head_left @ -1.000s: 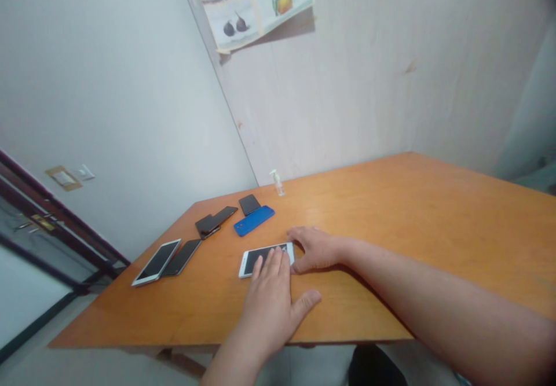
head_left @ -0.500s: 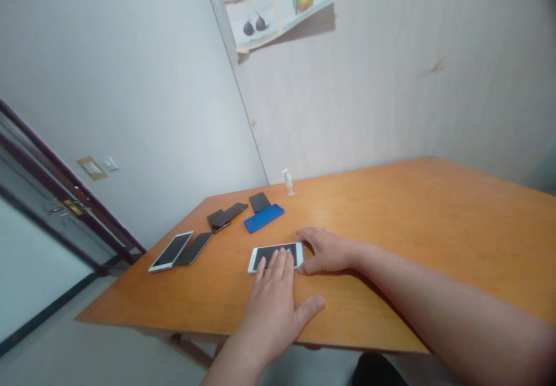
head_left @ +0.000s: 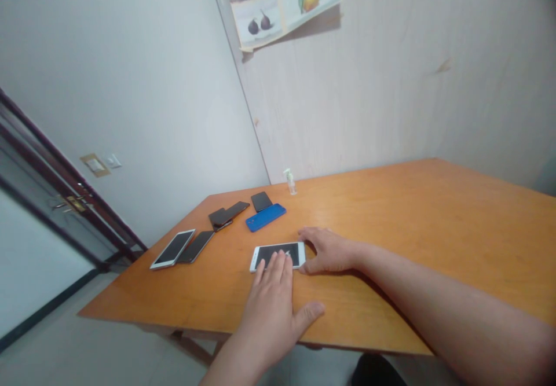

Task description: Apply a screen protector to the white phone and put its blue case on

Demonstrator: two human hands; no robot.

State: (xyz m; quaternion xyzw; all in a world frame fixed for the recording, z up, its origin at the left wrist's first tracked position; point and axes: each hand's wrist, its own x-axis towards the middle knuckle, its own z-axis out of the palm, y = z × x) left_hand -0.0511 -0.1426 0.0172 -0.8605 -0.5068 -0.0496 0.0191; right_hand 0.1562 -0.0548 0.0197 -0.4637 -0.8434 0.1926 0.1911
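Note:
A white smartphone with a dark screen lies face up on the wooden table. My left hand rests flat, its fingertips over the lower part of the screen and its thumb stretched out to the right. At the phone's right end is my right hand, its thumb by the near corner and its fingers by the far one, gripping that end. Part of the screen is hidden under the left fingers.
To the left lie a white tablet-like phone and a dark phone. Farther back are two overlapping dark phones, a blue phone touching another dark one, and a clear pump bottle. The table's edge is nearest me.
The camera view has shifted slightly, so the scene sits a little farther right. Both hands and the smartphone keep nearly the same places relative to each other.

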